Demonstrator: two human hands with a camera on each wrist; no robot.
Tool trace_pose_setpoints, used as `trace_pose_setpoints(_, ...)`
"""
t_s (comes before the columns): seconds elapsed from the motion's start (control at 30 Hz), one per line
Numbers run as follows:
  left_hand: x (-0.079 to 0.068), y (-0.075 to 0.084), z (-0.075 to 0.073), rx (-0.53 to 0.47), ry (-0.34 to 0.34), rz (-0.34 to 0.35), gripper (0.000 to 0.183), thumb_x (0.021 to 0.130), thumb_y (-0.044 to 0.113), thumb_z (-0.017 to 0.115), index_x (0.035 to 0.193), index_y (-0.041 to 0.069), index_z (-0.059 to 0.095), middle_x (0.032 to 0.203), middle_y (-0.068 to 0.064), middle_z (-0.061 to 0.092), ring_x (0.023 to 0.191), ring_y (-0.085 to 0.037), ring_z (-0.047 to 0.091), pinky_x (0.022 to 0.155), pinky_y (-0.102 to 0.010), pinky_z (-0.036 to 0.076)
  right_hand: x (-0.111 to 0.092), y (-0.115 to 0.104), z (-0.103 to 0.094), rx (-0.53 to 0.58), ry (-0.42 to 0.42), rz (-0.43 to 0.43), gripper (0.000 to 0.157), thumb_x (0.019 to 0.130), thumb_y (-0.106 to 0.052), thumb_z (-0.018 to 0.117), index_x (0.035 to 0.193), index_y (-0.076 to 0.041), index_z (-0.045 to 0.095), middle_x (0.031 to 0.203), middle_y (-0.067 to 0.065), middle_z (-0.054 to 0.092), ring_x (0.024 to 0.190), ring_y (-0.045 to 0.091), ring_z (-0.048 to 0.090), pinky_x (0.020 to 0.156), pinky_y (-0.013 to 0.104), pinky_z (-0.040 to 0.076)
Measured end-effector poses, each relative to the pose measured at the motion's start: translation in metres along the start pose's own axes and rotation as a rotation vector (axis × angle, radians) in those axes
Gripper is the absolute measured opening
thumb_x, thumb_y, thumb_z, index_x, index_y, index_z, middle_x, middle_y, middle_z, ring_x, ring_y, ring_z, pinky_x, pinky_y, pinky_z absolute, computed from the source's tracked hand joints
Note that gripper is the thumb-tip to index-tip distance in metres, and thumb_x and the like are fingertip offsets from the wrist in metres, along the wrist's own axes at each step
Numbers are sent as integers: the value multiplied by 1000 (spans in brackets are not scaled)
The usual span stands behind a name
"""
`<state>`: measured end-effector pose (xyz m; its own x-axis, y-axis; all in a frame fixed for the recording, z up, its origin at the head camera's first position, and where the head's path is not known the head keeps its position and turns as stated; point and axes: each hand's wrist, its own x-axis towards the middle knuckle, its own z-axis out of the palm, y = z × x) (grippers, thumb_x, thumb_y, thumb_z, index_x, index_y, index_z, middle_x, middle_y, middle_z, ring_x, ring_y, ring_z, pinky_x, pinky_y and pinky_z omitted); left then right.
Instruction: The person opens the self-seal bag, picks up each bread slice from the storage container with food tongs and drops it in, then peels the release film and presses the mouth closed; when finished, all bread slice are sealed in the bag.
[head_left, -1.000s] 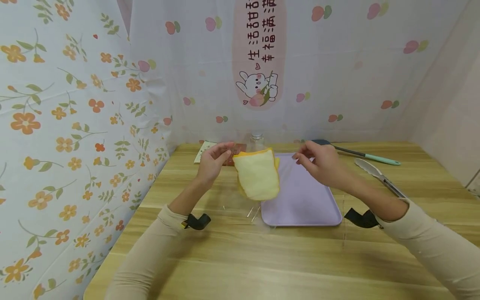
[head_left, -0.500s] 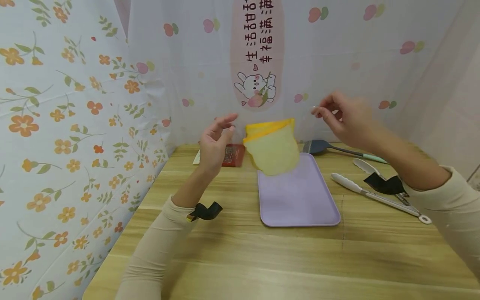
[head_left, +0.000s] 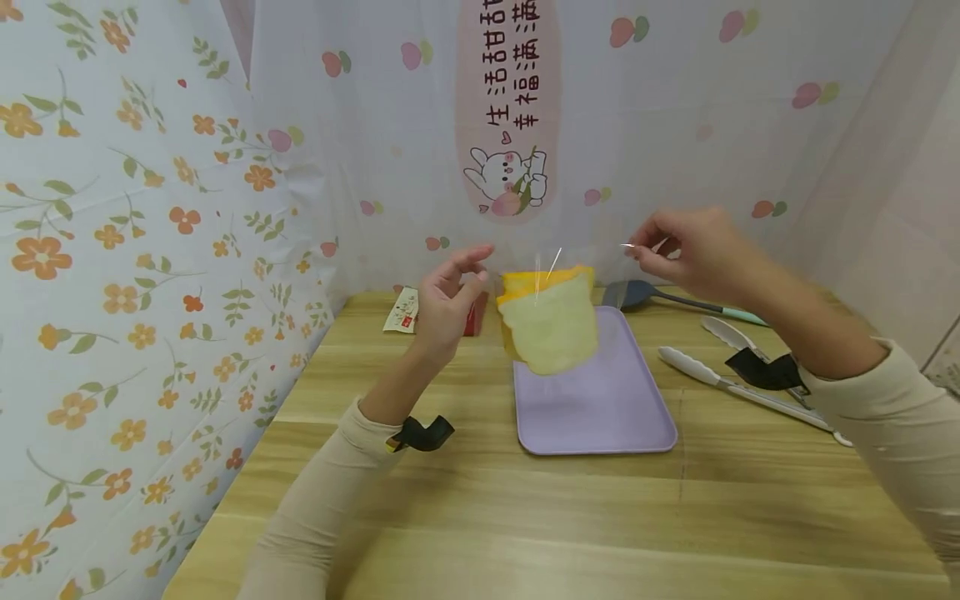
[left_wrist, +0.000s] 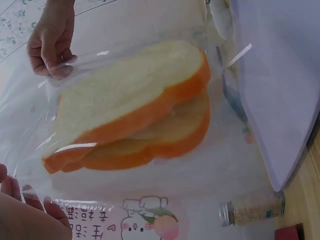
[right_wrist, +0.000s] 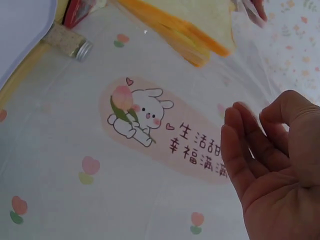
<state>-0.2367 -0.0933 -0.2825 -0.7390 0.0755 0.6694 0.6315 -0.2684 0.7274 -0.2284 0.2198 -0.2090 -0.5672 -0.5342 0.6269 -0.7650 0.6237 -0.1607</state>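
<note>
Two toast slices (head_left: 555,329) with orange crusts, one overlapping the other, lie inside a clear plastic bag (left_wrist: 90,60). The bag hangs tilted in the air over the back left part of the lilac tray (head_left: 600,417). My left hand (head_left: 448,304) holds the bag's left edge between thumb and fingers. On the other side my right hand (head_left: 686,246) pinches the bag's right edge, where a bright glint of plastic shows. In the right wrist view the right hand (right_wrist: 277,150) has its fingertips drawn toward the thumb. The film itself is hard to see there.
Metal tongs (head_left: 742,387) with white tips lie right of the tray. Behind them is a dark spatula (head_left: 637,293) with a mint handle. A small packet (head_left: 401,310) and a red one sit at the back left. A jar (left_wrist: 252,210) stands near the patterned curtain.
The bag with the toast has risen and shifted right, then sunk slightly. My right hand moved up and to the right, my left hand slightly up and right. The tongs are more visible.
</note>
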Motion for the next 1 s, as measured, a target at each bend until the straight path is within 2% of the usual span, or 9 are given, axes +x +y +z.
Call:
trace_pose_setpoints(0.13, -4, -3, 3, -27, 39, 49, 30, 92, -6, 56, 119, -17, 58, 112, 7, 68, 83, -12, 52, 57, -18, 45, -1, 3, 7, 136, 64, 124, 6, 87, 4, 69, 85, -2, 70, 80, 5, 72, 70, 0, 64, 68, 8, 49)
trace_pose_setpoints(0.23, -4, -4, 2, -48, 55, 80, 27, 91, -5, 58, 116, -11, 64, 114, 7, 69, 94, -14, 51, 75, -20, 47, -2, 7, 9, 219, 115, 204, 5, 88, 3, 68, 84, 2, 70, 78, -1, 71, 68, -2, 64, 66, 9, 49)
trace_pose_setpoints(0.27, -3, -4, 2, -58, 57, 86, 26, 91, -5, 58, 115, -8, 65, 113, 8, 69, 94, -14, 50, 76, -20, 47, -2, 8, 10, 246, 128, 216, 4, 88, 3, 68, 85, 3, 70, 77, -3, 71, 68, -1, 64, 66, 10, 50)
trace_pose_setpoints(0.4, -4, -3, 2, -108, 58, 91, 27, 90, -8, 57, 113, 1, 70, 113, 6, 69, 94, -15, 49, 76, -20, 47, -3, 9, 10, 350, 166, 223, 2, 87, 6, 70, 86, 7, 71, 75, -9, 70, 66, 1, 66, 65, 11, 51)
trace_pose_setpoints(0.5, -6, -4, 2, -115, 59, 80, 27, 90, -10, 56, 113, -3, 69, 113, 6, 70, 93, -15, 49, 75, -20, 46, -3, 8, 11, 386, 164, 238, 4, 85, 5, 73, 89, 7, 72, 76, -10, 71, 66, 1, 67, 64, 11, 51)
trace_pose_setpoints(0.63, -9, -6, 3, -90, 63, 58, 26, 91, -10, 56, 116, -12, 64, 113, 5, 69, 94, -15, 50, 69, -18, 45, -4, 6, 14, 373, 147, 269, 8, 84, 2, 76, 91, 3, 74, 78, -10, 72, 67, 2, 68, 62, 12, 51)
trace_pose_setpoints(0.7, -9, -6, 3, -77, 78, 55, 26, 91, -8, 57, 116, -12, 63, 114, 4, 69, 94, -15, 51, 63, -17, 42, -6, 5, 17, 360, 138, 290, 8, 84, -1, 77, 91, 1, 75, 79, -9, 72, 67, 3, 68, 61, 13, 51)
trace_pose_setpoints(0.87, -9, -7, 4, -74, 124, 57, 23, 91, -6, 58, 112, -3, 69, 112, 2, 69, 90, -15, 52, 57, -16, 41, -9, 3, 29, 366, 127, 317, 10, 85, -4, 78, 92, 0, 73, 81, -5, 72, 69, 5, 68, 63, 14, 53)
trace_pose_setpoints(1.0, -9, -10, 4, -84, 156, 69, 24, 92, -9, 57, 108, 1, 71, 109, 2, 70, 92, -17, 54, 69, -17, 46, -12, 3, 34, 485, 188, 356, 17, 85, 1, 76, 86, 6, 59, 80, -3, 71, 71, 7, 69, 63, 17, 54)
